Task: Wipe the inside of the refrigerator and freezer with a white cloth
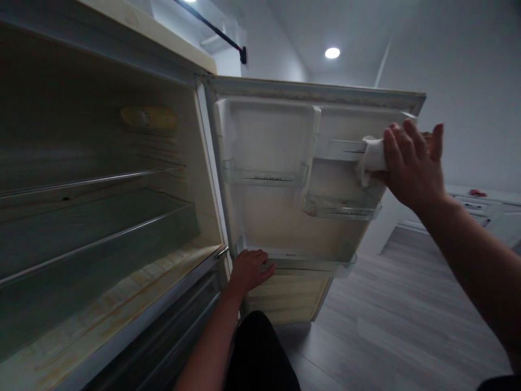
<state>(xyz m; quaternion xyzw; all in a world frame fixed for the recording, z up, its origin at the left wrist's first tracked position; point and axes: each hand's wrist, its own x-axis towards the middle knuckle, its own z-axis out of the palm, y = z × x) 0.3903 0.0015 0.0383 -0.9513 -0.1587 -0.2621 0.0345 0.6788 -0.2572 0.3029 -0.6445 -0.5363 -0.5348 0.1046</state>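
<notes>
My right hand [415, 160] is closed round a crumpled white cloth [372, 155] at the upper right of the open refrigerator door [280, 228]. The cloth lies against the end of a small clear shelf [344, 150] there. Lower down, my left hand [248, 270] curls its fingers over the left end of the clear bottom door shelf [309, 262], thumb in front. Between the hands sit another clear shelf [342, 207] and, further left, a shelf with dark lettering [266, 176].
At left stands the refrigerator compartment [209, 217], with glass shelves [101, 239] and yellowish stains along its floor. A lower compartment [183, 326] opens beneath. My dark-clothed knee [260, 353] is below the door. White cabinets [480, 209] stand beyond the grey wood-look floor [391, 315].
</notes>
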